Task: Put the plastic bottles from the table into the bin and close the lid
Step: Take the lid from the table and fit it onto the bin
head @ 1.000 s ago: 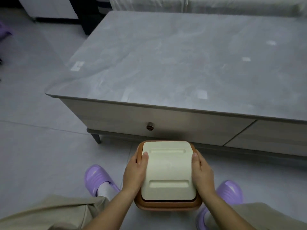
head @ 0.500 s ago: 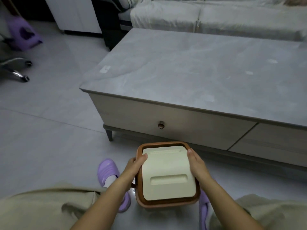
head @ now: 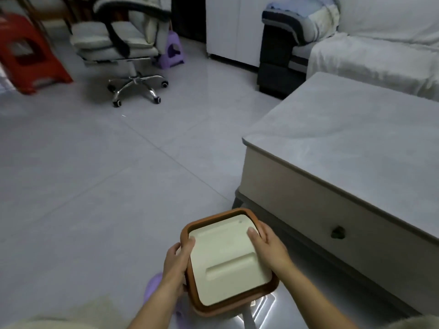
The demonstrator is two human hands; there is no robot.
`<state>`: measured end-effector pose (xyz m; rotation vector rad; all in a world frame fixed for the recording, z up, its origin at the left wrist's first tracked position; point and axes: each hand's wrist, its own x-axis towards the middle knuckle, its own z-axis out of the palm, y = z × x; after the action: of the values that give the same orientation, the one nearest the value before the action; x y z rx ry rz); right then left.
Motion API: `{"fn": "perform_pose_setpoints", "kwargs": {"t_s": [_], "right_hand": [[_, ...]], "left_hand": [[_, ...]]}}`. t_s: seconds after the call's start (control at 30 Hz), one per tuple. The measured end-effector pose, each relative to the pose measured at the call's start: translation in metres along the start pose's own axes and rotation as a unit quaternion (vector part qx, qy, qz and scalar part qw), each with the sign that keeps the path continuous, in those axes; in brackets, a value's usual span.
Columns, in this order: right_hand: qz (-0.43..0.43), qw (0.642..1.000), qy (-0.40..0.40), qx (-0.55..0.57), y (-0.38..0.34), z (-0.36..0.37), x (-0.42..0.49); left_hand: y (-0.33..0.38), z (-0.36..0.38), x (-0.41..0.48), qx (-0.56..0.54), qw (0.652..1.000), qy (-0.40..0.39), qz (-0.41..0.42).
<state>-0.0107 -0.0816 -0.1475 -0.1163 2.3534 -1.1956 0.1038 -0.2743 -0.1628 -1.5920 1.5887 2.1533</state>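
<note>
The brown bin point(head: 209, 305) stands on the floor just in front of me, its cream lid point(head: 228, 260) lying flat inside the rim. My left hand point(head: 178, 262) grips the bin's left side with the thumb on the lid's edge. My right hand point(head: 268, 245) holds the right side, fingers resting on the lid. No plastic bottles show on the grey table top point(head: 351, 129) or anywhere else in view.
The low table with a drawer knob point(head: 337, 232) stands to the right of the bin. Beyond are a white-covered sofa point(head: 370, 55), an office chair point(head: 123, 46), a red stool point(head: 26, 55) and a purple stool point(head: 172, 49). Grey tiled floor spreads left.
The view has swung left, so the table now sits at the right and the room's far side appears. Both hands stay on the bin's sides, which looks turned.
</note>
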Motion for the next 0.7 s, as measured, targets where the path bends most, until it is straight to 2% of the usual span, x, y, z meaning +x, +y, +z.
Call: {"fn": "perform_pose_setpoints", "kwargs": {"t_s": [0.1, 0.2, 0.3, 0.37, 0.43, 0.53, 0.7], "right_hand": [[-0.017, 1.0, 0.018, 0.004, -0.036, 0.032, 0.034], [-0.085, 0.995, 0.051, -0.025, -0.069, 0.059, 0.075], [-0.154, 0.983, 0.023, -0.093, -0.105, 0.078, 0.122], [-0.156, 0.978, -0.005, -0.14, -0.125, 0.084, 0.158], [-0.161, 0.968, -0.001, -0.193, -0.142, 0.084, 0.196], [-0.182, 0.942, 0.029, -0.281, -0.169, 0.079, 0.243], [-0.131, 0.931, 0.033, -0.339, -0.184, 0.067, 0.29]], "left_hand": [[0.029, -0.021, 0.025, -0.06, 0.998, 0.021, 0.023], [0.062, -0.029, 0.057, -0.093, 0.994, 0.042, 0.045], [0.098, -0.029, 0.092, -0.117, 0.989, 0.061, 0.063], [0.125, -0.024, 0.117, -0.124, 0.987, 0.065, 0.074], [0.147, -0.01, 0.143, -0.124, 0.986, 0.067, 0.088], [0.178, 0.025, 0.176, -0.134, 0.982, 0.034, 0.126], [0.198, 0.103, 0.214, -0.118, 0.99, -0.057, 0.055]]}}
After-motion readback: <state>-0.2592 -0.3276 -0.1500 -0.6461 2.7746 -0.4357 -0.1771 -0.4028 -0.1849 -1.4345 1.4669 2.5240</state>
